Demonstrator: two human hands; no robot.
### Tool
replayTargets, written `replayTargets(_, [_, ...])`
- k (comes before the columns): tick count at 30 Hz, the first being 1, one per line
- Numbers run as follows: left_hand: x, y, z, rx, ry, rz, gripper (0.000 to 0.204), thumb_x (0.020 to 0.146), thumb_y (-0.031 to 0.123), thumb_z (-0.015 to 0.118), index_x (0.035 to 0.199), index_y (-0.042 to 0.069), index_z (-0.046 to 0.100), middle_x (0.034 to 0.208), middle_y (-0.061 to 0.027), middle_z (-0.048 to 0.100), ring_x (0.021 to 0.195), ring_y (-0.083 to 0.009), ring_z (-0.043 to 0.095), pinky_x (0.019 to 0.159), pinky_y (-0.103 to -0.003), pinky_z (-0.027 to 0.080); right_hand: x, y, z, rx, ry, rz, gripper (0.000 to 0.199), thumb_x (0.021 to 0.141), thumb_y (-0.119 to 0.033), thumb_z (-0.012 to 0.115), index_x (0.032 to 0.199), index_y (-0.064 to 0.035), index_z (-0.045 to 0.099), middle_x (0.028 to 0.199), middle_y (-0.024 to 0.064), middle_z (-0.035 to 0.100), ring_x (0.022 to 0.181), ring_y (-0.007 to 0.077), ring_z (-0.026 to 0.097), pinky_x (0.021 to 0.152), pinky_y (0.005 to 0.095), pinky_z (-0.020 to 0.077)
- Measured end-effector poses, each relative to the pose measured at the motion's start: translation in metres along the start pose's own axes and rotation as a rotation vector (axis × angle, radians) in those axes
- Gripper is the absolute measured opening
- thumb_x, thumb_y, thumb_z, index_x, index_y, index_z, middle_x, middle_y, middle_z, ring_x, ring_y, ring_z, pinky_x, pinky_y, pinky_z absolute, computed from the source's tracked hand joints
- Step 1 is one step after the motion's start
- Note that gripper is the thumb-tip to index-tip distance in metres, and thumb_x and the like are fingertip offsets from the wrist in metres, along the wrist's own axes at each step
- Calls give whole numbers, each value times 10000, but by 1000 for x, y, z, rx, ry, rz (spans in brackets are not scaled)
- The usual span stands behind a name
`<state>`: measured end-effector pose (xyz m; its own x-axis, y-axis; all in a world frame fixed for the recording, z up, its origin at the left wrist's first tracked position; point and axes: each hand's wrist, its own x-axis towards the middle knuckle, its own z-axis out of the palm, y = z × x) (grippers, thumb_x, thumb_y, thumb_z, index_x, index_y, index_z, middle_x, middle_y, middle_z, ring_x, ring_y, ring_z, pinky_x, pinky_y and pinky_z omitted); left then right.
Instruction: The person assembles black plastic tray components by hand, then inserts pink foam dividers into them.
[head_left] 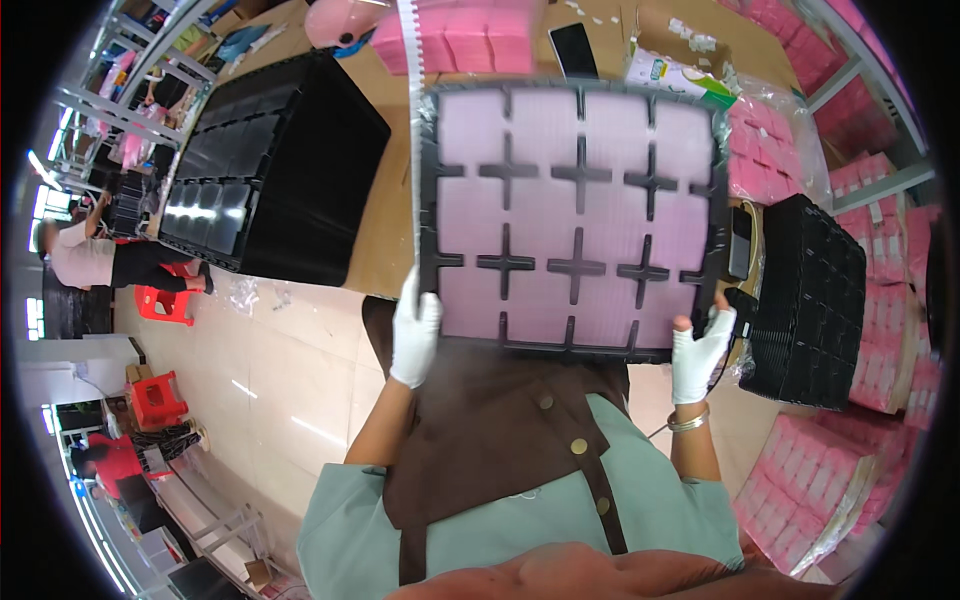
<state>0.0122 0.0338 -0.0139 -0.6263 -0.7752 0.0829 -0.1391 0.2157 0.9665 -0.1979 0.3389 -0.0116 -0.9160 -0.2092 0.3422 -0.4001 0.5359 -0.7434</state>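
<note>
A black compartment tray (508,172) is in front of me, its several cells filled with pale pink pieces (476,215). My left hand (415,335), in a white glove with bare fingertips hidden, grips the tray's lower left edge. At the lower right corner my right hand (700,355), gloved in white with some fingertips bare, is closed on the rim. Along the tray's left side runs a long white strip with a toothed edge (411,120). Its lower end meets my left hand; whether I hold it too cannot be seen. The tray's underside is hidden.
Black trays are stacked on the left (330,170) and right (805,300). Behind lie pink packs (460,40), a phone (573,50) and an open carton (690,50). Pink bundles (800,480) stand at right. Red stools (160,400) and two people are farther left.
</note>
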Motion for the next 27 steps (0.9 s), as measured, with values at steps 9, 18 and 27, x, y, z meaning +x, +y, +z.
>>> replayTargets(9, [8, 164, -176, 325, 1224, 628, 396, 948, 235, 571, 1211, -60, 544, 1140, -112, 586, 993, -163, 548, 896, -290, 461, 53, -97, 38, 343, -231, -255, 557, 827, -356, 705, 1226, -6, 535, 1156, 116, 508, 1002, 217, 524, 871, 331, 431])
replayTargets(18, [75, 170, -172, 1105, 722, 736, 242, 863, 46, 644, 1105, 38, 650, 863, -83, 603, 740, -189, 585, 673, -295, 483, 10, -80, 101, 397, -601, -263, 210, 760, -80, 702, 946, -13, 630, 984, 144, 615, 897, 314, 619, 785, 364, 497])
replayTargets(27, [121, 102, -158, 1468, 356, 463, 221, 922, 208, 559, 1133, 173, 616, 881, -32, 575, 719, -242, 620, 562, -373, 496, 12, -89, 104, 317, -702, -244, 160, 791, -96, 678, 926, -18, 642, 938, 128, 637, 865, 309, 627, 770, 355, 496])
